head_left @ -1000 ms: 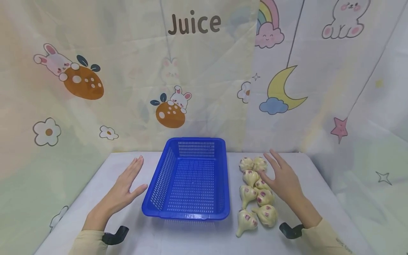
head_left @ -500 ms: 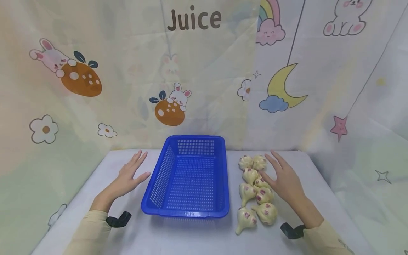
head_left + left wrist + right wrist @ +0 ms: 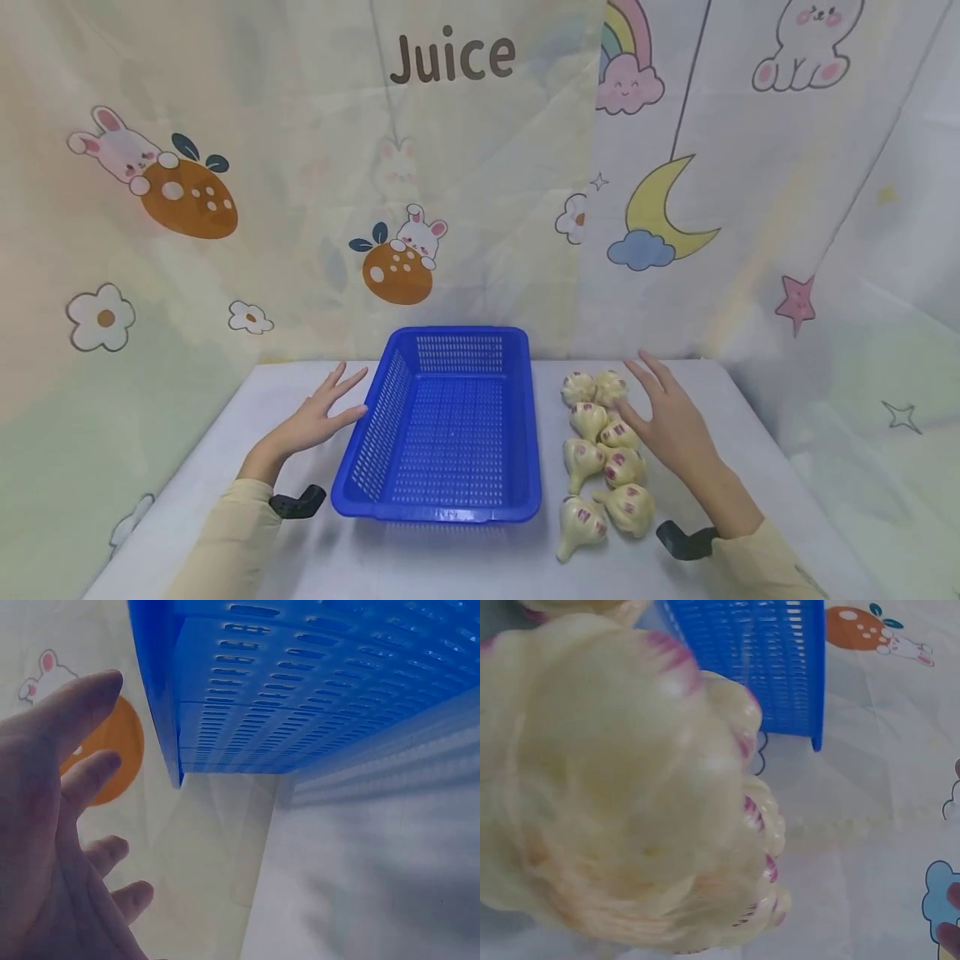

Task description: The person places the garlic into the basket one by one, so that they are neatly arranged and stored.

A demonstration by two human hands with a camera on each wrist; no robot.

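A blue plastic basket [image 3: 442, 513] with slotted sides stands mid-table in the head view. My left hand [image 3: 309, 425] is at its left side, fingers spread and thumb tip right by the rim. In the left wrist view, that hand [image 3: 67, 810] is beside the slotted wall [image 3: 240, 697], holding nothing. Several garlic bulbs [image 3: 582, 525], cream with purple patches, lie right of the basket. My right hand [image 3: 675, 429] hovers at their right with fingers extended, partly covering them. One bulb [image 3: 615, 772] looms large in the right wrist view; only fingertips [image 3: 951, 937] show at its right edge.
A white cloth covers the table [image 3: 450, 567]. Behind it hangs a pale curtain [image 3: 487, 208] printed with rabbits, a moon and the word Juice. Black camera mounts [image 3: 298, 503] sit at both wrists.
My left hand has moved right, up to the basket's left rim, and its fingers have spread. My right hand, the basket and the garlic bulbs have stayed nearly in place.
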